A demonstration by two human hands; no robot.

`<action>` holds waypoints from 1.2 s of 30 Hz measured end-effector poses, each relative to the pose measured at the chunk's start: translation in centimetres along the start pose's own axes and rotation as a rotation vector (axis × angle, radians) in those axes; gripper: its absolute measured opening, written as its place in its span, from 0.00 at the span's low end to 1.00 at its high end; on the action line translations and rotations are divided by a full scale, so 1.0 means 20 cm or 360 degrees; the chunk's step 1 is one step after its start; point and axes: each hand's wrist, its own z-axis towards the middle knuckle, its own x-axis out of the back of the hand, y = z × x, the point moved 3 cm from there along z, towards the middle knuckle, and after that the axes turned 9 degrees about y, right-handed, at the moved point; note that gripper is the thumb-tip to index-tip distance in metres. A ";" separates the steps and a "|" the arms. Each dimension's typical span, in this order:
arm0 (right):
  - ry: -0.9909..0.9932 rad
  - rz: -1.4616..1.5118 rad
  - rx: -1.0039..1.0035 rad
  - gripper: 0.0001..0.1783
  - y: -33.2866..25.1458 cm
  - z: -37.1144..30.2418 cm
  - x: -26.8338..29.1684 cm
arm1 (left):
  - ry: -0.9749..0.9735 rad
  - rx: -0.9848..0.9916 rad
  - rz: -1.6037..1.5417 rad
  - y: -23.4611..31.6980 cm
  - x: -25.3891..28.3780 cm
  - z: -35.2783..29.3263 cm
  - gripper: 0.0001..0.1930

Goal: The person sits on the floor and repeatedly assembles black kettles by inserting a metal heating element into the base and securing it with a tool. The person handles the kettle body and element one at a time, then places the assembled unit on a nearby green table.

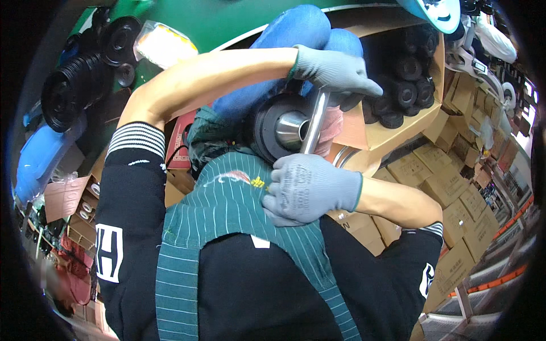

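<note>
Student: Which step is shown?

Tutor: Judging by posture, two-handed working of the metal rod point(316, 120), which crosses the metal cone point(290, 127) of a black disc point(263, 135) at its three o'clock. The next move probably calls for steady, aligned hands.

Student: And the grips?

Tutor: Nearest, at the cone's five o'clock, the right hand point(313, 187) is clenched on the rod's lower end. Farther, at one o'clock, the left hand point(330, 69) covers the upper end; its closure cannot be determined. Beyond, at two o'clock: black round parts point(406, 94), boxed.

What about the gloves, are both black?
No, the left hand and right hand both wear grey gloves.
</note>
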 end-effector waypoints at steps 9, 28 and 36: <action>-0.0128 -0.0114 -0.0225 0.15 0.05 0.16 -0.04 | -0.0310 0.0076 -0.0085 0.15 -0.06 0.06 0.36; 0.2133 0.0596 -0.1145 0.38 0.15 -0.57 -0.12 | 0.1447 0.0181 -0.0211 -0.28 0.89 -0.83 0.30; 0.1523 -0.0511 -0.0976 0.49 0.16 -0.35 -0.30 | 0.1684 0.0821 0.0002 -0.14 0.62 -1.08 0.19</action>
